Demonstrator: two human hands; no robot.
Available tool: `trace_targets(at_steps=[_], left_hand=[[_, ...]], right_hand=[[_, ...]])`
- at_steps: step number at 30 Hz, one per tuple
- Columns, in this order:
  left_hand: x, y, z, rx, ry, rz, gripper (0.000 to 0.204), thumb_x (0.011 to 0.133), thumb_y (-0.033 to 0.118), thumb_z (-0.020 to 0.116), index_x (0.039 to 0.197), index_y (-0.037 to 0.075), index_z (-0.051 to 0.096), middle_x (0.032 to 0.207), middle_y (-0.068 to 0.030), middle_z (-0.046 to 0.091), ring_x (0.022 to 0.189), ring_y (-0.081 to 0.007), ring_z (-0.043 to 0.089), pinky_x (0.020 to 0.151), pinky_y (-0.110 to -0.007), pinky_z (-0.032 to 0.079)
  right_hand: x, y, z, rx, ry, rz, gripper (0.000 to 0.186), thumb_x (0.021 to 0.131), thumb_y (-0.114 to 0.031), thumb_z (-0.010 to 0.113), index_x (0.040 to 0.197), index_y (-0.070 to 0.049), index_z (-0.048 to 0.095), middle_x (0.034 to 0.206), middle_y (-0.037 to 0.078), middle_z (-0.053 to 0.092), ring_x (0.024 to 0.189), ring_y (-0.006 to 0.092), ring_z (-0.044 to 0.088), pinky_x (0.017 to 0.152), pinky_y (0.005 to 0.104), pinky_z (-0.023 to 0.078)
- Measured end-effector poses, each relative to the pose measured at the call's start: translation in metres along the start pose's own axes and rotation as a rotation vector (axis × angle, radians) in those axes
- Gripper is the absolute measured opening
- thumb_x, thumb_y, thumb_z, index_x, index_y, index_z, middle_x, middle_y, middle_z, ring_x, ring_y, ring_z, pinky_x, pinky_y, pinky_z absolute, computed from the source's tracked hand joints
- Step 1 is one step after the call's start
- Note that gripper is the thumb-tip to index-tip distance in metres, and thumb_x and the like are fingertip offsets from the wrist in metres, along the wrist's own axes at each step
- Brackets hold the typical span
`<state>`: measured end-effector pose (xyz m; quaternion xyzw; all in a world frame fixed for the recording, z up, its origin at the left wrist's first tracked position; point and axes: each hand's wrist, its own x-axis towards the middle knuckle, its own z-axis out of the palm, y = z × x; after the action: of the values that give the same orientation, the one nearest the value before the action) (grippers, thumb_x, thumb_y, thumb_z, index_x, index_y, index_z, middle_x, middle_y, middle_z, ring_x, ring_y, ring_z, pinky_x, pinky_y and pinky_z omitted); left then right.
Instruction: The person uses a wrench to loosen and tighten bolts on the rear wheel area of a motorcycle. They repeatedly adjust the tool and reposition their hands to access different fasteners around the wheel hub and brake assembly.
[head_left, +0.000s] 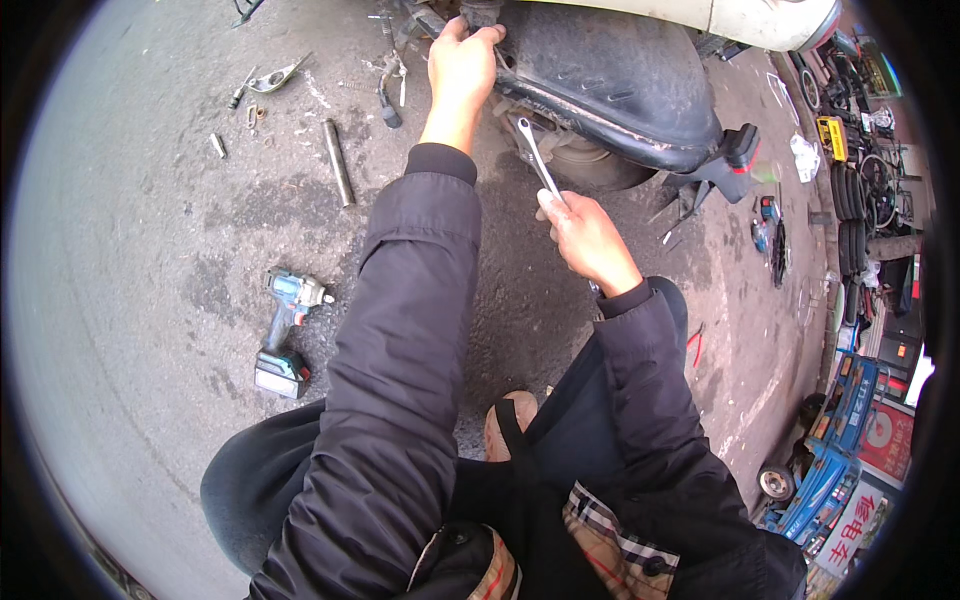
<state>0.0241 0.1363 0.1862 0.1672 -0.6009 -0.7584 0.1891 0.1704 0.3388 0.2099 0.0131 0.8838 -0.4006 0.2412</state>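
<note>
My left hand (462,78) reaches up to a dark grimy fitting (483,12) at the vehicle's underside, fingers curled around it. Beside it is the scuffed black rear mudguard (610,75), with part of a wheel (575,165) showing beneath. My right hand (590,235) grips a silver wrench (542,155), which angles up toward the mudguard with its upper end below the mudguard's edge. A blue cordless impact driver (285,325) lies on the pavement left of my left forearm.
A metal tube (338,160), small hardware (255,118), a bracket (275,78) and a hose assembly (388,90) lie at upper left. Red pliers (696,345) and another tool (770,240) lie rightward. Tyres (848,195), bike parts and a blue cart (835,430) line the right edge.
</note>
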Motion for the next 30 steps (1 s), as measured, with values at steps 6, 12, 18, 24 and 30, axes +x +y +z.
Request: trace_targets(at_steps=[6, 12, 18, 24, 30], left_hand=[[-0.009, 0.012, -0.005, -0.016, -0.086, -0.033, 0.075, 0.088, 0.019, 0.074, 0.15, -0.012, 0.046, 0.145, -0.0248, 0.06, 0.136, -0.0275, 0.055, 0.116, -0.035, 0.038], [-0.009, 0.01, -0.002, 0.034, 0.027, 0.017, 0.07, 0.084, 0.023, 0.077, 0.141, -0.013, 0.056, 0.132, -0.0281, 0.068, 0.123, -0.0322, 0.066, 0.107, -0.035, 0.047], [0.001, -0.003, -0.001, 0.029, 0.023, 0.026, 0.073, 0.083, 0.024, 0.077, 0.141, -0.015, 0.055, 0.134, -0.0305, 0.066, 0.125, -0.0336, 0.065, 0.108, -0.035, 0.046], [-0.002, 0.008, -0.003, 0.001, -0.07, -0.065, 0.068, 0.087, 0.02, 0.072, 0.141, -0.016, 0.05, 0.132, -0.026, 0.066, 0.124, -0.0295, 0.061, 0.108, -0.035, 0.042], [-0.009, 0.019, -0.004, 0.021, -0.086, -0.123, 0.082, 0.089, 0.019, 0.069, 0.155, -0.016, 0.033, 0.157, -0.0312, 0.044, 0.149, -0.0358, 0.041, 0.123, -0.04, 0.028]], right_hand=[[0.005, -0.003, -0.007, 0.02, -0.022, 0.025, 0.05, 0.107, -0.041, 0.054, 0.096, 0.005, 0.068, 0.069, 0.01, 0.059, 0.069, 0.0209, 0.058, 0.069, 0.039, 0.046], [0.005, 0.003, -0.003, 0.181, -0.071, 0.064, 0.039, 0.108, -0.04, 0.056, 0.097, -0.004, 0.064, 0.065, -0.009, 0.041, 0.051, 0.0041, 0.035, 0.046, 0.0263, 0.028], [-0.028, 0.021, 0.013, 0.09, -0.099, 0.002, 0.039, 0.107, -0.04, 0.058, 0.098, -0.003, 0.066, 0.069, -0.004, 0.05, 0.06, 0.0082, 0.046, 0.055, 0.0285, 0.038], [-0.053, 0.053, 0.049, -0.3, -0.199, 0.053, 0.026, 0.096, -0.019, 0.057, 0.097, 0.006, 0.064, 0.094, 0.034, 0.068, 0.097, 0.0521, 0.066, 0.084, 0.0565, 0.051], [-0.056, 0.075, 0.061, -0.48, -0.328, 0.112, 0.028, 0.089, -0.015, 0.059, 0.103, 0.007, 0.069, 0.102, 0.035, 0.07, 0.103, 0.0506, 0.068, 0.088, 0.0554, 0.053]])
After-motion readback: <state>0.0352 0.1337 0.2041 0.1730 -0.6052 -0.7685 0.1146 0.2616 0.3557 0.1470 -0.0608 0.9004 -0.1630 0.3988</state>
